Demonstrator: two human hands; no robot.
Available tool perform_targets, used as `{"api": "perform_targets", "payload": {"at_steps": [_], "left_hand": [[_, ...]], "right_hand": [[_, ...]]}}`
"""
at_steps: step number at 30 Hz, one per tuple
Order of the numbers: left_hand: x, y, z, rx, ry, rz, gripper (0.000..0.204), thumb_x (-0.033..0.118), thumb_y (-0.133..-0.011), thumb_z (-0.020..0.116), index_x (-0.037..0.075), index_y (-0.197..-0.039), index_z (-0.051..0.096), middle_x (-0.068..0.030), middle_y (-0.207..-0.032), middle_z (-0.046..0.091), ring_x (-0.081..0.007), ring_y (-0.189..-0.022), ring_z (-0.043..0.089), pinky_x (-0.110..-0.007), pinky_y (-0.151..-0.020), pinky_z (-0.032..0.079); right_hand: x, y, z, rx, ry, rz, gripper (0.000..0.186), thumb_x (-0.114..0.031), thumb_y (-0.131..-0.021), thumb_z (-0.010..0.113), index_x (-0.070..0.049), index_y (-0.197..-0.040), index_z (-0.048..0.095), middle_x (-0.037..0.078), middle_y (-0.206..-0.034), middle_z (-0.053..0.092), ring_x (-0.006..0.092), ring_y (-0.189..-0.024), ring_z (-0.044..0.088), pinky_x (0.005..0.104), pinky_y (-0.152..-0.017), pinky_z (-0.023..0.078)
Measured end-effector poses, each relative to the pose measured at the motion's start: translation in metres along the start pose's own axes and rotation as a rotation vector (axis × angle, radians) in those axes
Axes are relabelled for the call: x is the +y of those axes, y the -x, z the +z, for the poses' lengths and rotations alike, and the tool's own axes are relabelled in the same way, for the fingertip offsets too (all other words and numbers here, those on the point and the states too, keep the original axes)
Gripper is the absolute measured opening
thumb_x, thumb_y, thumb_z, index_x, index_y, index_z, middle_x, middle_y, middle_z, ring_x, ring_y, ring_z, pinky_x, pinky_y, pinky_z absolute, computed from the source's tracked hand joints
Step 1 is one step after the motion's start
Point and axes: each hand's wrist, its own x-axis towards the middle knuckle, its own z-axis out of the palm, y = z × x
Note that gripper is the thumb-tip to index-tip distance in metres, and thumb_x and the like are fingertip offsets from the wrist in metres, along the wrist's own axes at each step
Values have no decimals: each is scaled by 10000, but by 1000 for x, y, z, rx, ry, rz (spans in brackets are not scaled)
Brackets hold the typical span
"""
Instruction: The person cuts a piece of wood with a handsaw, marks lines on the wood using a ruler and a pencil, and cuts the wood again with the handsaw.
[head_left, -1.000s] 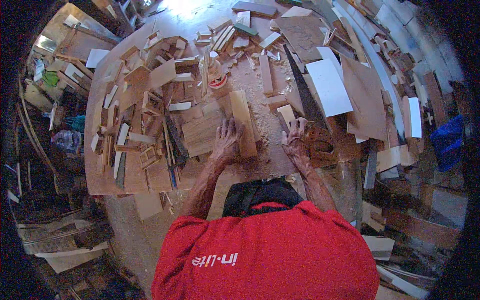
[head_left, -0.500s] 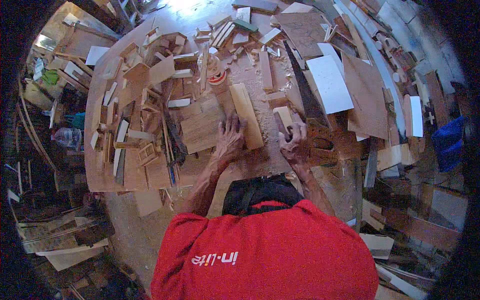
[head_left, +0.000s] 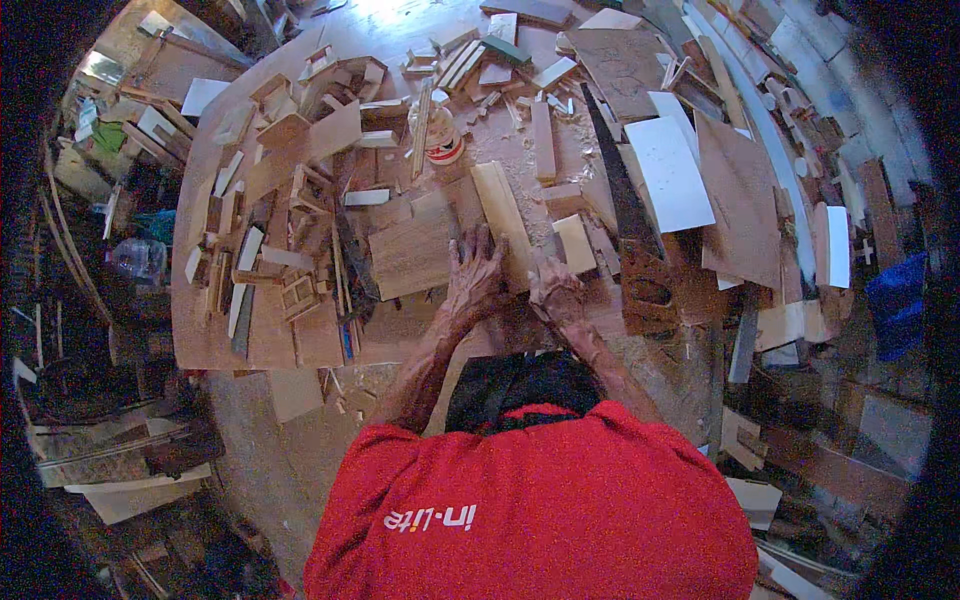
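My left hand (head_left: pixel 475 275) lies with spread fingers at the left edge of a long pale board (head_left: pixel 500 210), beside a flat, darker square panel (head_left: pixel 408 260). Curled fingers on my right hand (head_left: pixel 553 288) touch the right side of that board near its lower end; whatever they may grip is hidden. A short pale block (head_left: pixel 573 243) rests just above my right hand, and a dark saw-like tool (head_left: pixel 645 290) lies to its right.
Small wooden assemblies (head_left: pixel 300 190) crowd the left of the worktable (head_left: pixel 200 340). A bottle (head_left: pixel 443 140) stands behind the board among shavings and offcuts. White sheets (head_left: pixel 668 175) and brown panels (head_left: pixel 735 200) lie at the right. More scrap wood surrounds the table.
My right hand has come away from the short block, moving left and down to the long board. My left hand has slid slightly right. The whole view has shifted a little.
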Motion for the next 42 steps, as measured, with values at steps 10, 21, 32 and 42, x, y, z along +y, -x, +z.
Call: {"api": "perform_targets", "payload": {"at_steps": [10, 21, 32, 42], "left_hand": [[-19, -9, 2, -39, 109, 15, 936, 403, -561, 757, 69, -1321, 324, -211, -1415, 183, -407, -1318, 111, -588, -1034, 122], [-17, -35, -11, -71, -128, 54, 1014, 439, -553, 748, 2, -1331, 267, -230, -1399, 213, -394, -1315, 143, -558, -1059, 78], [-39, -35, 23, 24, 631, 63, 1007, 442, -526, 768, 0, -1310, 316, -235, -1394, 223, -400, -1284, 222, -544, -1007, 242], [-39, -31, 10, -4, 207, 132, 1063, 438, -468, 775, -19, -1305, 307, -278, -1391, 183, -406, -1276, 249, -613, -1031, 87]], "right_hand": [[12, 2, -2, -385, -127, 193, 413, -219, -789, 541, -113, -1186, 501, 186, -863, 575, 332, -804, 562, 422, -694, 461], [14, 17, -13, -245, -143, -6, 326, -238, -793, 542, -31, -1044, 519, 111, -803, 551, 261, -726, 524, 347, -663, 441], [11, 17, -82, -105, -91, 158, 326, -175, -775, 560, -47, -1074, 561, 158, -815, 559, 326, -736, 544, 413, -638, 447], [27, 45, -143, 14, 307, 336, 427, -186, -735, 593, -28, -1126, 518, 152, -1103, 477, 319, -1041, 446, 445, -900, 357]]}}
